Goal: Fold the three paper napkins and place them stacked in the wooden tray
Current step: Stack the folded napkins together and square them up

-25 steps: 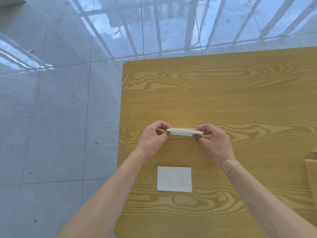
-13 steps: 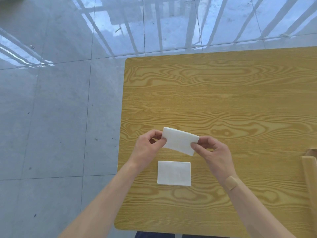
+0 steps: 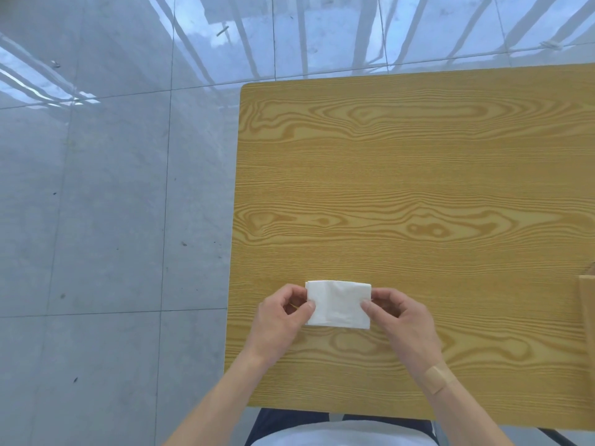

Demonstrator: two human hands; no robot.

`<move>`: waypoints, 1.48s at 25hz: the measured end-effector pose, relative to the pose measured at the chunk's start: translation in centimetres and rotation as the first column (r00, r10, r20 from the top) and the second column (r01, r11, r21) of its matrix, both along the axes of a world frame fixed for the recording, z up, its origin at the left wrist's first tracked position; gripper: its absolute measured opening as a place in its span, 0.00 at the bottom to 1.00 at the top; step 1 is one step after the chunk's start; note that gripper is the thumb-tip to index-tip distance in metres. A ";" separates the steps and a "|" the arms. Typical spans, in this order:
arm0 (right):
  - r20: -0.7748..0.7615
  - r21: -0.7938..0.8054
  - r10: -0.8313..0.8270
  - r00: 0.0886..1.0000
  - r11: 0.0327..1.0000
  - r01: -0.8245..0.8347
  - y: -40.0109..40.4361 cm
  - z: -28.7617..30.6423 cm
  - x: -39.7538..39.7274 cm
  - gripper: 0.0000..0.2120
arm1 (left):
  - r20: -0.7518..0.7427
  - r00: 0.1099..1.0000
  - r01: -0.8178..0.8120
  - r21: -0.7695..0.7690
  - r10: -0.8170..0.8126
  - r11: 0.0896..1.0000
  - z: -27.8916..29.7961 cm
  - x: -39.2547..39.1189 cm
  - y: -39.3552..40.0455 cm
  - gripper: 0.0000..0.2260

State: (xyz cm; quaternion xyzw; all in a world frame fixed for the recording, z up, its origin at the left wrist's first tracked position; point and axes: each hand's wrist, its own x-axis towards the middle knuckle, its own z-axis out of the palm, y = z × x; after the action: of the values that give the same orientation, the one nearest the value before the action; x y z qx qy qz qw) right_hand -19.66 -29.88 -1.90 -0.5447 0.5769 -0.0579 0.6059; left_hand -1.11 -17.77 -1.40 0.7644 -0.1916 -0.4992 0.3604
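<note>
A folded white paper napkin [image 3: 338,303] lies flat near the table's front left, covering the spot where another folded napkin lay; that lower one is hidden. My left hand [image 3: 280,320] pinches the napkin's left edge between thumb and fingers. My right hand [image 3: 399,320] pinches its right edge the same way. The wooden tray [image 3: 586,304] shows only as a pale wooden edge at the far right of the frame.
The wooden table [image 3: 418,188] has its left edge just left of my hands, with grey tiled floor [image 3: 112,220] beyond. My legs and white shirt show below the table's front edge.
Both hands brought the held napkin down toward me, from on edge in the air to flat over the napkin lying on the table. That lower napkin is no longer visible.
</note>
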 end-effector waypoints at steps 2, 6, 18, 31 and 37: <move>-0.047 -0.023 0.023 0.999 0.999 -0.025 0.1 0.0 0.0 0.04 | 0.024 1.000 0.016 0.028 -0.017 0.999 -0.3 0.0 0.2 0.01; -0.123 -0.056 0.034 0.992 0.998 -0.041 0.3 0.1 0.2 0.05 | 0.119 0.992 0.026 0.091 -0.037 0.996 -0.7 0.1 0.1 0.04; -0.205 -0.091 0.078 0.976 0.991 -0.098 0.1 0.7 0.8 0.10 | 0.340 0.924 0.106 0.217 -0.176 0.970 -0.6 -0.1 -0.6 0.07; -0.330 -0.250 0.159 0.930 0.936 -0.249 0.8 0.2 1.3 0.17 | 0.491 0.806 0.147 0.375 -0.330 0.915 -0.8 -0.3 -1.0 0.11; -0.359 -0.474 0.255 0.898 0.779 -0.411 0.4 -0.1 0.9 0.22 | 0.567 0.739 0.280 0.234 -0.365 0.931 -0.5 0.7 -0.8 0.10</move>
State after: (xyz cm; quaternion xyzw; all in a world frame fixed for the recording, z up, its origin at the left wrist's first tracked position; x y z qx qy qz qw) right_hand -18.72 -29.45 -2.00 -0.7892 0.5087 -0.0321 0.3426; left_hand -0.40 -18.52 -1.91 0.8601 -0.3916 -0.2969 0.1367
